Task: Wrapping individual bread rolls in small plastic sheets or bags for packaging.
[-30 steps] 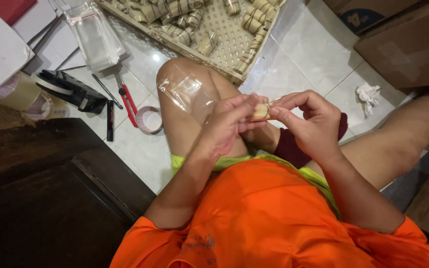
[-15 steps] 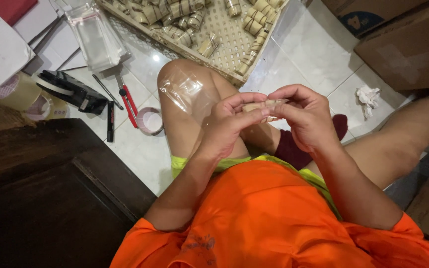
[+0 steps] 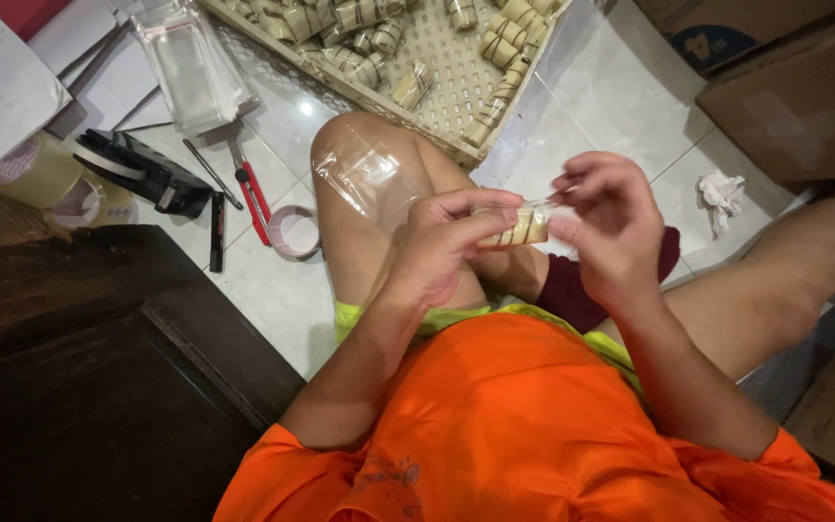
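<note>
At frame centre, the left hand (image 3: 446, 242) and right hand (image 3: 606, 227) are both pinching a small striped roll in a clear wrapper (image 3: 519, 227). A clear bag (image 3: 364, 174) is lying on the knee; a basket (image 3: 456, 82) is sitting at top.

Both hands (image 3: 533, 237) raised, fingers pinched

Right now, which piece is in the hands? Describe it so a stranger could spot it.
Start at the bent bare knee in mid-frame. Just right of it, the left hand and right hand pinch a small striped cream-and-brown roll in clear wrap. It alone is off the floor; similar rolls lie in the basket.
</note>
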